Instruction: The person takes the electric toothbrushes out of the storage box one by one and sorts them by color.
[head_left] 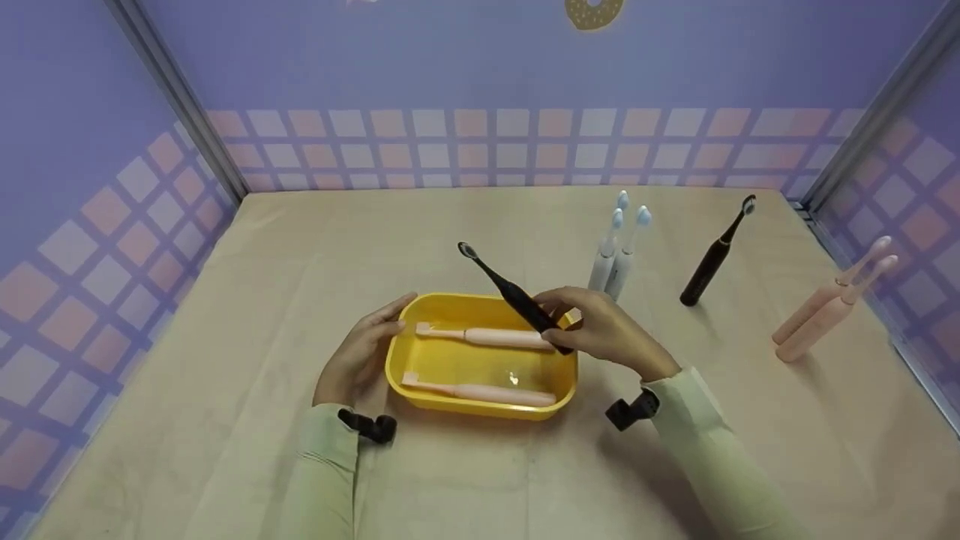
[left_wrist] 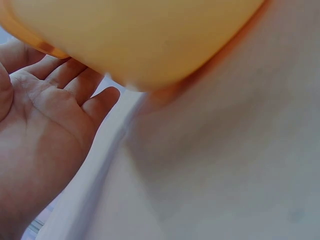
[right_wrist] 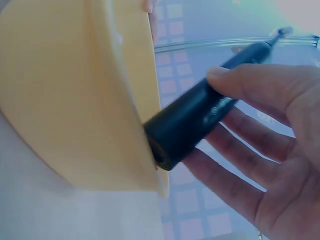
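Observation:
My right hand [head_left: 604, 326] pinches a black electric toothbrush [head_left: 517, 300] by its handle, between thumb and fingers. The brush slants over the right end of a yellow plastic bin [head_left: 480, 409], its head up and to the left, its handle end at the rim in the right wrist view. Two pink electric toothbrushes lie in the bin: one at the back [head_left: 499, 337] and one at the front [head_left: 499, 393]. My left hand [head_left: 360, 356] holds the bin's left end, thumb at the rim and fingers along the outside wall [left_wrist: 75, 82].
Behind the right hand stand several white electric toothbrushes [head_left: 616, 262]. A second black toothbrush [head_left: 706, 270] is upright farther right, and two pink ones [head_left: 817, 322] stand near the table's right edge. A beige cloth [head_left: 337, 247] covers the table; patterned walls [head_left: 510, 60] enclose it.

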